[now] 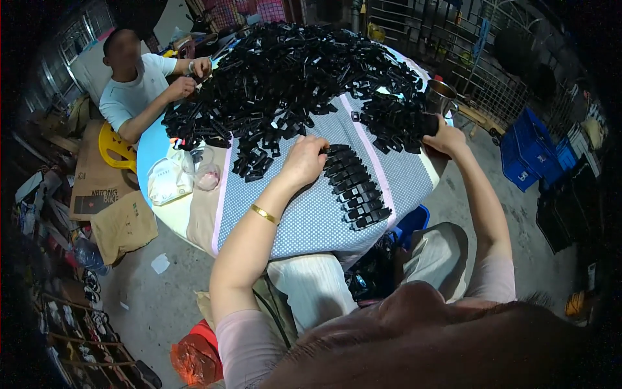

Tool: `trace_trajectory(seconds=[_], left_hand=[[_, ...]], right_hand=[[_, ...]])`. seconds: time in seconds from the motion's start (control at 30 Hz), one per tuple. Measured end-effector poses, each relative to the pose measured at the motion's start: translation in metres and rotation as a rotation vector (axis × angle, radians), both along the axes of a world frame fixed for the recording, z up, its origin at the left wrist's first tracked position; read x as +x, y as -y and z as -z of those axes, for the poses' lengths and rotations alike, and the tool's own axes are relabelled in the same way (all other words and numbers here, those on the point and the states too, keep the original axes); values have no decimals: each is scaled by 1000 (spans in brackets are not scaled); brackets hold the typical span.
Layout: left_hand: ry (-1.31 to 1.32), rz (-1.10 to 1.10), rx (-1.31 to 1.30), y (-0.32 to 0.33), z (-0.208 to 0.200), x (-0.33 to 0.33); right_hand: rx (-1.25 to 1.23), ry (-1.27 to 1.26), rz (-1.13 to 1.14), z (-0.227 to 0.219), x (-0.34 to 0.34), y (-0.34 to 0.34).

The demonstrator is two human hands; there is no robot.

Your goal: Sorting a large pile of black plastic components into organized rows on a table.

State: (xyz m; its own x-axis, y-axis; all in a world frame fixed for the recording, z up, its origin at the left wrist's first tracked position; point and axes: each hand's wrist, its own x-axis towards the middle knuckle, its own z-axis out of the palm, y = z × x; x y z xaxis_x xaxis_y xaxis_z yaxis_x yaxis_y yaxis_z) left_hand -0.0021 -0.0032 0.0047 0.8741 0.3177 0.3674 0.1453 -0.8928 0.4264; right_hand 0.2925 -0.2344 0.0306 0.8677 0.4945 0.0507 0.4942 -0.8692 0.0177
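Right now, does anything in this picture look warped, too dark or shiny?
Head view: the fisheye lens bends straight edges toward the rim, and the corners go black; head view: the dotted cloth is brightly lit while the background is dim; head view: small glints dot the black pile, whose dark pieces blend together.

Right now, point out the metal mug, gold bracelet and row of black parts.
Metal mug (439, 102), head view: its outer wall.
Gold bracelet (265, 214), head view: middle of its band.
Row of black parts (355, 184), head view: a middle piece.
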Motion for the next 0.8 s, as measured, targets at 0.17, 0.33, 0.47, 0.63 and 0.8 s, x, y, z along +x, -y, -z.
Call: trace_trajectory(seconds=[0.17,0.33,0.47,0.63,0.8], left_hand=[[8,21,-19,-6,-1,-2],[7,37,-63,-3,-3,-1],[112,-3,-252,1,2,-2],[82,122,-217,14,6,5],[-16,223,-168,19,6,9]], right_hand=[[129,20,-136,-10,-14,5],[396,313,-481,34,-34,19],[489,434,-428,37,-66,26],[797,72,-425,61,-33,46],[780,95,-435,64,-22,28]])
